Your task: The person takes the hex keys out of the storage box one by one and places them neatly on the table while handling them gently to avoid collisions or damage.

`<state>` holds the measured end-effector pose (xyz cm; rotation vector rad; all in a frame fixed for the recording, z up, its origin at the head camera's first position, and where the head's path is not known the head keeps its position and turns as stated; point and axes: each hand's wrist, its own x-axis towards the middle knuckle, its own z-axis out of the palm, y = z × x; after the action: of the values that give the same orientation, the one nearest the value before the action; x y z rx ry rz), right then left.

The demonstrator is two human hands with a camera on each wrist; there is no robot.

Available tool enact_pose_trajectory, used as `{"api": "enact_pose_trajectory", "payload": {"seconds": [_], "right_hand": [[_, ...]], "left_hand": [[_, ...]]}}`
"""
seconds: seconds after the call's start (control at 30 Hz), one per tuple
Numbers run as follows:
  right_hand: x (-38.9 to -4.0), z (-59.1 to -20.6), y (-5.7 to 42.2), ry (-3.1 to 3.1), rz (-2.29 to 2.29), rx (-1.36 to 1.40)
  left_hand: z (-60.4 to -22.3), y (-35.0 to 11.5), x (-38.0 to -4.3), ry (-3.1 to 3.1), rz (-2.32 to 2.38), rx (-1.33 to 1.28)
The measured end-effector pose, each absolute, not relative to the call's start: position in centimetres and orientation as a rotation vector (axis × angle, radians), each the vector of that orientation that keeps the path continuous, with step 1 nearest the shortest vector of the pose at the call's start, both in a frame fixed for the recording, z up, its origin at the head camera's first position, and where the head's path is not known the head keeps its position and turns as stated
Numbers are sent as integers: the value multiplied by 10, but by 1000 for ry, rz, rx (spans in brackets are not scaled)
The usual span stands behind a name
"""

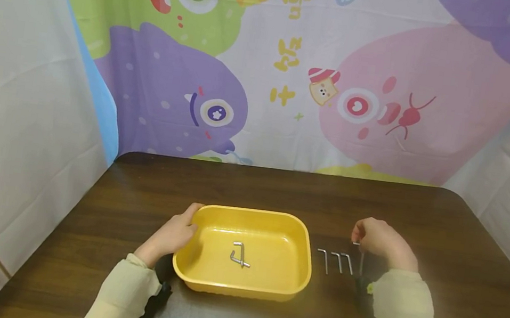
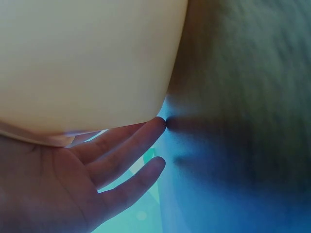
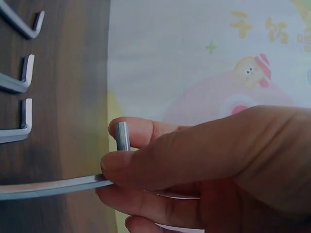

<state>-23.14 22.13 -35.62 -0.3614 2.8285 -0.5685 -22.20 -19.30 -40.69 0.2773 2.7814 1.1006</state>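
Note:
At the left end of a yellow plastic tub (image 1: 274, 253), my left hand (image 1: 178, 232) grips the rim. Its fingers spread along the tub's outer wall (image 2: 87, 63) in the left wrist view. Two silver Allen keys, one a longer hex key (image 1: 242, 252), lie crossed on the tub floor. My right hand (image 1: 382, 240) pinches another Allen key (image 3: 58, 187) near its bend, between thumb and fingers. The short arm pokes up past the thumb, and the long arm points toward me. To the left of that hand, three Allen keys (image 1: 338, 263) lie in a row on the table.
The dark wooden table (image 1: 123, 281) runs back to a cloth printed with cartoon monsters (image 1: 283, 130). White cloth walls (image 1: 20, 69) stand on both sides. The row of keys lies between the tub's right end and my right hand.

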Motion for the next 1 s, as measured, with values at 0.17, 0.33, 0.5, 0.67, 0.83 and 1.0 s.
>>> {"api": "enact_pose_trajectory", "payload": {"seconds": [0.17, 0.33, 0.5, 0.67, 0.83, 1.0], "right_hand": [[-234, -361, 222, 2808, -569, -314], [-236, -368, 223, 2792, -566, -287], [-238, -373, 223, 2789, -557, -259], [-240, -376, 224, 2786, -538, -234], [-240, -378, 225, 2785, -528, -226], [-240, -383, 225, 2762, -528, -197]], "left_hand": [[-407, -193, -222, 2790, 1093, 283], [-409, -194, -223, 2787, 1089, 275], [-408, -193, -222, 2796, 1082, 281], [-409, -194, -223, 2797, 1081, 286], [-409, -194, -223, 2800, 1079, 295], [-409, -194, -223, 2800, 1086, 293]]}}
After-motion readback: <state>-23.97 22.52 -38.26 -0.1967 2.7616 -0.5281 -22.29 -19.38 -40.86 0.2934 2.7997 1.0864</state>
